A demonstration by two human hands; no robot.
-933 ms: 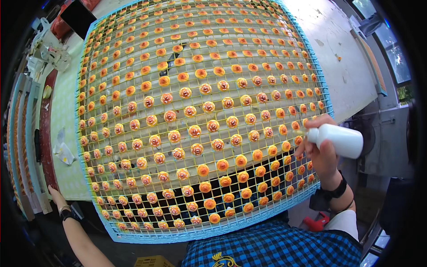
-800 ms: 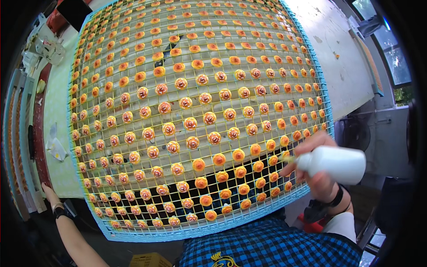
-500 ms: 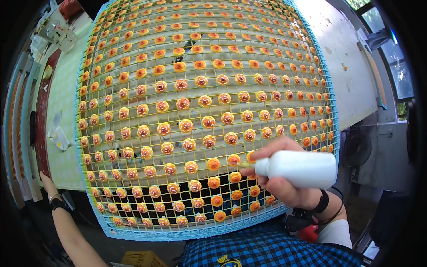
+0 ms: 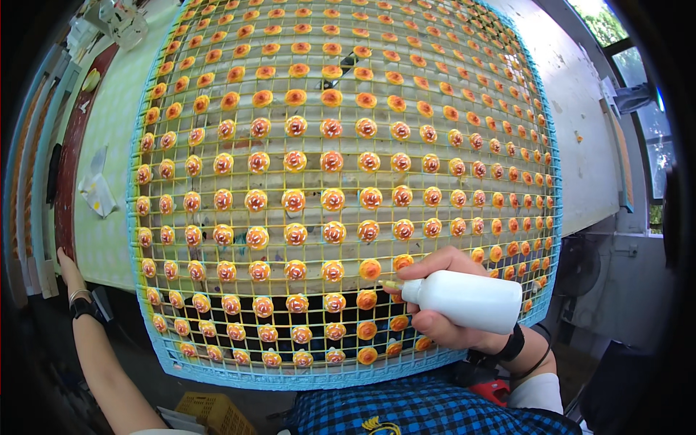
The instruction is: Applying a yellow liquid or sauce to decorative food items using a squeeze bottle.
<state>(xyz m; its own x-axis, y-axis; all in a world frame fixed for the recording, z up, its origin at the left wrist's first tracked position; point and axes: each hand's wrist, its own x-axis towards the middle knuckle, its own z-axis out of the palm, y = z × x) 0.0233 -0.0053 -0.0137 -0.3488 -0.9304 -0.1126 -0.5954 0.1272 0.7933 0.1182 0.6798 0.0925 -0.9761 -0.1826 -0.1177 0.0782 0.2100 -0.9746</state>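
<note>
Your right hand (image 4: pixel 455 334) curls snugly around the white bottle (image 4: pixel 471 299), its nozzle (image 4: pixel 391 286) pointing left near orange rosettes (image 4: pixel 370 270) on the blue-framed grid (image 4: pixel 239 375). Your left hand (image 4: pixel 70 272) is by the dark red strip (image 4: pixel 64 217); I can't tell how far its fingers close.

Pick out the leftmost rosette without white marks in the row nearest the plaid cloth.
The plain orange rosette, immediately right of the white-marked rosette. It shows no white marks, unlike those to its left.
</note>
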